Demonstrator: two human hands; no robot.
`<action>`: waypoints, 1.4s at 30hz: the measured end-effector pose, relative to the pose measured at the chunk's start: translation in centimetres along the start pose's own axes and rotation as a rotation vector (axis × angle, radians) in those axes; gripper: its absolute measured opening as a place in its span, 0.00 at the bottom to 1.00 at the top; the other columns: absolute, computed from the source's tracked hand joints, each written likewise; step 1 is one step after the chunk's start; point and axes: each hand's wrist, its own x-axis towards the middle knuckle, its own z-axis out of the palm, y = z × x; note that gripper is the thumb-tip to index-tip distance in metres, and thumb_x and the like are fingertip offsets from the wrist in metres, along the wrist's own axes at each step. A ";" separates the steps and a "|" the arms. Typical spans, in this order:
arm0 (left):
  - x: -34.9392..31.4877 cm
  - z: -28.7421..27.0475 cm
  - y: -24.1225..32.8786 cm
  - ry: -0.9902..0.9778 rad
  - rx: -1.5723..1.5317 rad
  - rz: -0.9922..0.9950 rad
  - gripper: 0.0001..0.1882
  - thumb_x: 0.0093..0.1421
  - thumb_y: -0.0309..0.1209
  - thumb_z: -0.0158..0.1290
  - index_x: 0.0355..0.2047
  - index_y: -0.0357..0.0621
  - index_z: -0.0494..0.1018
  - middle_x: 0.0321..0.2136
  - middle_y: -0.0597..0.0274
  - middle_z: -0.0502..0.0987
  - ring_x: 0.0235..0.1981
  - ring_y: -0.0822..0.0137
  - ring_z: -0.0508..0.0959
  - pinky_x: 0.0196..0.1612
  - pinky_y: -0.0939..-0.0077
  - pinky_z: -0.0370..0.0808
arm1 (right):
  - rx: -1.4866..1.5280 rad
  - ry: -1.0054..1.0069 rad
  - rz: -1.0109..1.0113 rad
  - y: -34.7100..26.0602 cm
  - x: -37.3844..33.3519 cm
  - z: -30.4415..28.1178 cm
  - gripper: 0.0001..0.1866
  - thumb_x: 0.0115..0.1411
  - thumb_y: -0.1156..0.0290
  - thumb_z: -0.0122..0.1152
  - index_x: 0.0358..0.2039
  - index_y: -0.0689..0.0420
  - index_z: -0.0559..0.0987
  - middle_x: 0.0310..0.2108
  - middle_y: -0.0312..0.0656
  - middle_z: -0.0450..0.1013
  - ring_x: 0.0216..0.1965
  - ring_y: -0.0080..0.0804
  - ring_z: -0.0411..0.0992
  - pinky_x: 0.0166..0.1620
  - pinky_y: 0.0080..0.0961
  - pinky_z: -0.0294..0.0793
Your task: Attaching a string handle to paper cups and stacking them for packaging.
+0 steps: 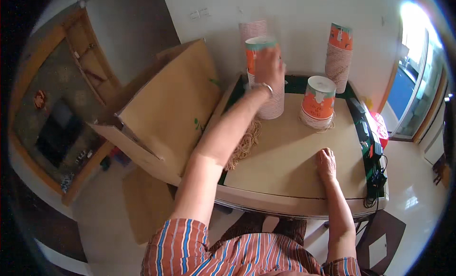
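Note:
My left hand (270,69) is raised at the far left part of the table, its fingers curved against the upper right side of a tall stack of upside-down paper tubs (271,102). An orange and green tub (259,41) tops that stack. My right hand (326,163) lies palm down on the brown board (285,167), holding nothing. Beyond it stands a shorter stack of orange tubs (318,105). Tangled beige string (248,140) lies under my left forearm, and more string shows around the base of the shorter stack.
Behind stand another tub stack (253,28) and a tall, tilted stack (339,60) near the wall. A big open cardboard box (171,105) is left of the table. Black cables and an adapter (377,176) hang at the right edge. A glass door (413,95) is farther right.

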 end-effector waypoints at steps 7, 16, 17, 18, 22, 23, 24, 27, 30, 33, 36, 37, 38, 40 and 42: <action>5.8 -2.7 -13.1 -0.106 0.400 0.050 0.15 0.58 0.37 0.54 0.43 0.46 0.78 0.48 0.55 0.76 0.53 0.52 0.71 0.57 0.54 0.68 | -0.010 0.029 -0.088 -1.3 0.7 0.6 0.06 0.59 0.75 0.55 0.36 0.58 0.76 0.43 0.48 0.71 0.47 0.51 0.68 0.50 0.43 0.70; 6.7 0.0 -14.4 -0.205 0.237 -0.177 0.24 0.58 0.47 0.56 0.49 0.44 0.75 0.48 0.48 0.76 0.51 0.46 0.73 0.56 0.53 0.70 | -0.021 0.031 -0.034 -1.0 0.2 -0.1 0.04 0.60 0.75 0.54 0.36 0.58 0.75 0.42 0.47 0.70 0.48 0.50 0.68 0.51 0.42 0.69; 7.0 0.3 -14.7 -0.207 0.190 -0.187 0.28 0.58 0.49 0.57 0.52 0.42 0.73 0.46 0.44 0.77 0.50 0.44 0.74 0.57 0.52 0.68 | -0.017 0.024 -0.036 -1.0 0.2 -0.2 0.05 0.60 0.75 0.54 0.36 0.58 0.75 0.43 0.47 0.70 0.48 0.50 0.68 0.51 0.42 0.69; 7.2 0.8 -14.8 -0.212 0.186 -0.187 0.28 0.58 0.49 0.57 0.52 0.42 0.73 0.46 0.44 0.77 0.50 0.44 0.74 0.57 0.52 0.68 | -0.014 0.017 -0.036 -1.0 0.2 -0.3 0.05 0.60 0.75 0.54 0.36 0.58 0.76 0.43 0.47 0.70 0.48 0.50 0.68 0.51 0.42 0.69; 8.6 2.9 -16.0 -0.155 -0.052 -0.313 0.39 0.49 0.56 0.65 0.53 0.39 0.72 0.52 0.45 0.75 0.54 0.47 0.73 0.60 0.55 0.68 | -0.020 -0.027 -0.024 -1.0 0.3 -0.2 0.12 0.52 0.78 0.56 0.39 0.57 0.76 0.47 0.46 0.69 0.51 0.49 0.67 0.55 0.41 0.68; 8.9 3.6 -16.0 -0.204 -0.158 -0.408 0.42 0.47 0.58 0.66 0.53 0.39 0.72 0.54 0.46 0.74 0.56 0.48 0.72 0.61 0.56 0.67 | 0.000 -0.020 -0.021 -0.9 0.4 0.0 0.12 0.53 0.78 0.56 0.39 0.57 0.76 0.47 0.46 0.70 0.51 0.48 0.67 0.54 0.41 0.68; 9.1 4.2 -16.0 -0.210 -0.160 -0.408 0.42 0.47 0.58 0.66 0.53 0.39 0.72 0.54 0.46 0.74 0.56 0.48 0.72 0.61 0.56 0.67 | 0.021 -0.013 -0.020 -0.7 0.5 0.1 0.11 0.54 0.77 0.56 0.39 0.57 0.76 0.47 0.45 0.70 0.51 0.48 0.67 0.54 0.41 0.68; 9.6 5.7 -15.1 -0.209 -0.154 -0.424 0.46 0.43 0.59 0.68 0.54 0.38 0.72 0.57 0.45 0.71 0.58 0.49 0.71 0.62 0.57 0.68 | 0.009 -0.008 -0.010 -0.5 0.4 -0.1 0.10 0.55 0.77 0.55 0.39 0.56 0.76 0.46 0.44 0.70 0.51 0.48 0.67 0.54 0.41 0.68; 9.3 6.1 -14.6 -0.369 -0.091 -0.519 0.66 0.37 0.69 0.63 0.66 0.35 0.53 0.64 0.39 0.58 0.66 0.45 0.61 0.64 0.59 0.66 | 0.009 -0.008 0.006 -0.5 0.3 0.0 0.10 0.55 0.77 0.54 0.38 0.56 0.76 0.46 0.44 0.70 0.51 0.48 0.67 0.54 0.41 0.68; 8.7 6.1 -14.0 -0.285 0.049 -0.474 0.62 0.38 0.71 0.61 0.63 0.38 0.62 0.61 0.40 0.64 0.62 0.47 0.67 0.61 0.60 0.69 | 0.020 -0.015 0.006 -1.0 0.4 -0.5 0.10 0.54 0.78 0.54 0.38 0.56 0.76 0.46 0.44 0.70 0.51 0.48 0.66 0.54 0.41 0.68; 8.7 5.5 -14.1 -0.435 0.046 -0.508 0.53 0.39 0.72 0.59 0.55 0.42 0.74 0.54 0.43 0.73 0.56 0.50 0.74 0.58 0.61 0.72 | 0.042 -0.038 0.018 -1.5 0.5 -0.9 0.12 0.52 0.80 0.55 0.38 0.56 0.75 0.46 0.45 0.70 0.51 0.49 0.66 0.54 0.41 0.68; 8.6 5.3 -14.1 -0.403 0.039 -0.488 0.50 0.39 0.72 0.59 0.50 0.43 0.78 0.50 0.45 0.76 0.52 0.51 0.77 0.57 0.62 0.73 | 0.047 -0.039 0.016 -1.6 0.6 -0.8 0.12 0.52 0.80 0.55 0.38 0.56 0.75 0.46 0.45 0.70 0.51 0.49 0.66 0.54 0.41 0.68; 8.6 5.3 -14.0 -0.372 0.029 -0.466 0.47 0.40 0.72 0.58 0.45 0.44 0.81 0.46 0.47 0.79 0.49 0.52 0.79 0.55 0.63 0.74 | 0.046 -0.028 0.018 -1.6 0.6 -0.8 0.13 0.50 0.81 0.56 0.38 0.56 0.75 0.46 0.45 0.70 0.51 0.49 0.66 0.55 0.41 0.68; 8.5 5.1 -13.7 -0.384 0.009 -0.472 0.46 0.40 0.72 0.58 0.45 0.44 0.81 0.46 0.47 0.80 0.49 0.53 0.80 0.56 0.63 0.74 | 0.047 -0.016 0.022 -1.8 0.5 -0.9 0.14 0.49 0.81 0.56 0.38 0.57 0.75 0.45 0.45 0.70 0.51 0.49 0.66 0.55 0.41 0.68; 8.4 4.8 -13.5 -0.396 -0.010 -0.477 0.46 0.40 0.72 0.58 0.45 0.43 0.81 0.46 0.48 0.80 0.49 0.53 0.80 0.56 0.63 0.74 | 0.047 -0.021 0.026 -2.0 0.5 -1.1 0.14 0.48 0.82 0.57 0.38 0.57 0.75 0.45 0.45 0.69 0.51 0.49 0.66 0.55 0.41 0.68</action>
